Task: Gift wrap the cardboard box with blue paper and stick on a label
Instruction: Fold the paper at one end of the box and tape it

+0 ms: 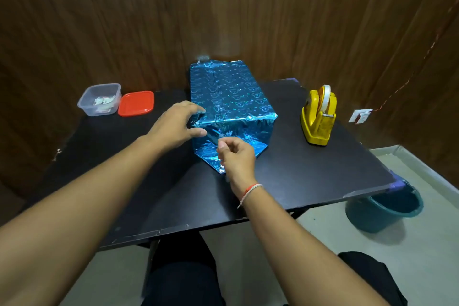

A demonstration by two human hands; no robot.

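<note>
Okay, the box [229, 97] is mid-table [298, 181], long axis pointing away from you, already skinned in the blue paper [236, 129]. The near end isn't closed yet: a pointed flap [218, 165] lies out on the table towards you.

Your left hand [175, 125] is at the near left top corner, fingers spread and relaxed, fingertips touching the foil, thumb against the end face. Reads as a brace so the box doesn't slide while the end gets folded. Not a wrap-around grip.

Your right hand [236, 156] sits in front of the near end face, fingers curled, thumb and forefinger pinched together. Can't tell if there's a strip of clear tape in that pinch or just foil edge; too small and glossy.

The tape dispenser [319, 117] is parked on the right, well apart from the box, on your right-hand side, so that hand can work it. The clear tub [99, 99] with small white bits inside, likely the labels, sits far left with its red lid [135, 103] just beside it.

Judgement: end-flap stage, label not on yet. Foil creases spring back, so keep the brace on.
</note>
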